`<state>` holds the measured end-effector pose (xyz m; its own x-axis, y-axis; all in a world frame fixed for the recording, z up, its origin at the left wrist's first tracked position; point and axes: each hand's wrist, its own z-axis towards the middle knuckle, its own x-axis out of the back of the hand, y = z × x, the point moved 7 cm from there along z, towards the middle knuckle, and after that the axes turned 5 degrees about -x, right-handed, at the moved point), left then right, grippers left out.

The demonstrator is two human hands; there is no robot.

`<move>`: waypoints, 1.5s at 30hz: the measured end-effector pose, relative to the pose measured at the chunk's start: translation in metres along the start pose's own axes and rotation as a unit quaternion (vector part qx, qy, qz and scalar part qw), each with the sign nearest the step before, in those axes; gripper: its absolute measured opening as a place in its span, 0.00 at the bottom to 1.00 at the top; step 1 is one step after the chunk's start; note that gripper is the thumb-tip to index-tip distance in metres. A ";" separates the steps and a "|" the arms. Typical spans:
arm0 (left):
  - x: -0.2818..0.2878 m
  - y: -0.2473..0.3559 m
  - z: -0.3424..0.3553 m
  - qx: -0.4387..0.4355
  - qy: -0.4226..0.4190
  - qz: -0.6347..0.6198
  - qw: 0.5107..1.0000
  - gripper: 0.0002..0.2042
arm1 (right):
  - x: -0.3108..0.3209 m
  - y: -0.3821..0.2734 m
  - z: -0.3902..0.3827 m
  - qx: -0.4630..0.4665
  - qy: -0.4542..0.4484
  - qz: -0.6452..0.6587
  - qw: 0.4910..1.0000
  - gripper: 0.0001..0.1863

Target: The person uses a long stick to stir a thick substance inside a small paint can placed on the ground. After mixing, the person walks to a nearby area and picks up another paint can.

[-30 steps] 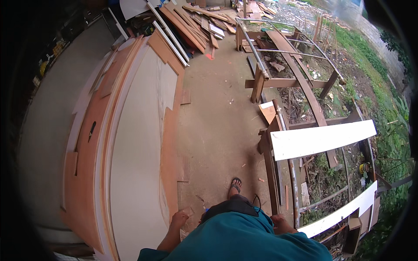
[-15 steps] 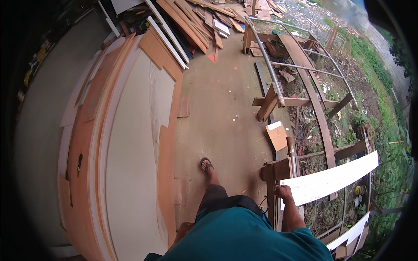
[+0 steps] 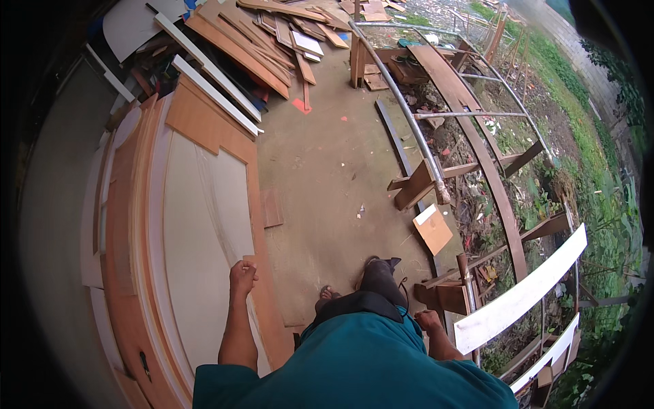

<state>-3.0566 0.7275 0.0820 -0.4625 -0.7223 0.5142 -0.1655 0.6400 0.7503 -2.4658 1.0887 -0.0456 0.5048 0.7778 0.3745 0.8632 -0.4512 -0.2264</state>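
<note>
My left hand (image 3: pixel 243 276) is raised over the edge of the large stack of boards (image 3: pixel 197 225), its fingers curled in, with nothing visible in them. My right hand (image 3: pixel 428 319) is loosely closed at my right side, no object seen in it. Just beyond it, apart from the fingers, lies a long white board (image 3: pixel 521 290). That board rests slanting across the pipe-and-wood rack. A smaller white board (image 3: pixel 548 358) lies nearer me on the same rack.
A metal-pipe rack (image 3: pixel 402 95) with wooden posts and a long brown plank (image 3: pixel 477 150) runs along the right. Scrap boards (image 3: pixel 238 48) pile up ahead at the left. A tan panel piece (image 3: pixel 433 230) lies on the concrete floor (image 3: pixel 320 163) by the rack.
My right hand has let go of the white board and drawn back toward my body. My left hand has come up and forward over the board stack. My feet have stepped.
</note>
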 end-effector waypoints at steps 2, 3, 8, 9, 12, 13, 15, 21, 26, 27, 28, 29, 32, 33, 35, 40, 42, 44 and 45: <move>-0.011 0.056 0.040 -0.065 -0.015 0.000 0.998 0.09 | -0.007 -0.047 0.013 0.042 0.003 -0.083 0.996 0.12; -0.019 0.071 0.059 -0.067 -0.011 0.011 0.998 0.09 | -0.009 -0.065 0.023 0.027 0.001 -0.045 0.999 0.11; -0.081 0.073 0.131 -0.062 -0.038 0.058 0.996 0.09 | -0.010 -0.173 0.107 0.025 -0.050 -0.075 0.996 0.06; -0.092 0.065 0.131 -0.046 -0.074 0.047 0.995 0.10 | -0.013 -0.200 0.125 0.058 -0.074 -0.119 0.988 0.05; -0.110 0.034 0.113 0.129 -0.155 0.096 0.975 0.12 | -0.003 -0.290 0.173 0.082 -0.108 -0.143 0.980 0.08; -0.110 0.036 0.103 0.120 -0.176 0.104 0.971 0.11 | 0.003 -0.319 0.182 0.073 -0.087 -0.189 0.975 0.09; -0.116 0.053 0.101 0.082 -0.198 0.090 0.973 0.11 | 0.032 -0.398 0.190 0.121 -0.029 -0.165 0.978 0.12; -0.150 0.115 0.200 0.137 -0.185 0.068 0.971 0.10 | 0.111 -0.572 0.180 0.195 0.060 0.172 0.964 0.18; -0.189 0.174 0.312 0.134 -0.237 0.071 0.960 0.09 | 0.116 -0.609 0.210 0.121 0.151 -0.035 0.981 0.25; -0.190 0.185 0.335 0.132 -0.245 0.072 0.958 0.09 | 0.114 -0.608 0.216 0.095 0.193 -0.088 0.973 0.18; -0.192 0.195 0.360 0.131 -0.254 0.072 0.956 0.09 | 0.111 -0.610 0.219 0.095 0.242 -0.128 0.957 0.12; -0.192 0.206 0.387 0.132 -0.261 0.073 0.953 0.10 | 0.102 -0.609 0.224 0.082 0.252 -0.190 0.945 0.11; -0.174 0.236 0.482 0.149 -0.267 0.074 0.949 0.10 | 0.051 -0.604 0.236 0.074 0.126 -0.467 0.872 0.12; -0.163 0.246 0.517 0.163 -0.264 0.075 0.948 0.10 | 0.038 -0.597 0.238 0.037 0.075 -0.431 0.898 0.08; -0.143 0.270 0.592 0.195 -0.260 0.083 0.942 0.10 | 0.018 -0.594 0.236 -0.087 0.054 -0.158 0.982 0.08; -0.090 0.358 0.782 0.127 -0.149 0.041 0.980 0.07 | -0.022 -0.710 0.225 -0.006 0.145 -0.139 0.980 0.14; -0.077 0.390 0.847 0.117 -0.113 0.144 0.976 0.06 | -0.034 -0.754 0.219 -0.039 0.121 0.152 0.980 0.13; -0.090 0.427 0.903 0.087 -0.138 0.147 0.976 0.04 | -0.039 -0.796 0.219 -0.043 0.113 0.283 0.952 0.13; -0.100 0.444 0.927 0.083 -0.141 0.149 0.975 0.05 | -0.041 -0.815 0.222 -0.030 0.116 0.285 0.951 0.13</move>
<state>-3.8911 1.3269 -0.0209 -0.7293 -0.4113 0.5468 -0.1148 0.8614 0.4948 -3.1914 1.5220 -0.0758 0.8723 0.2853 0.3972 0.4449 -0.8002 -0.4022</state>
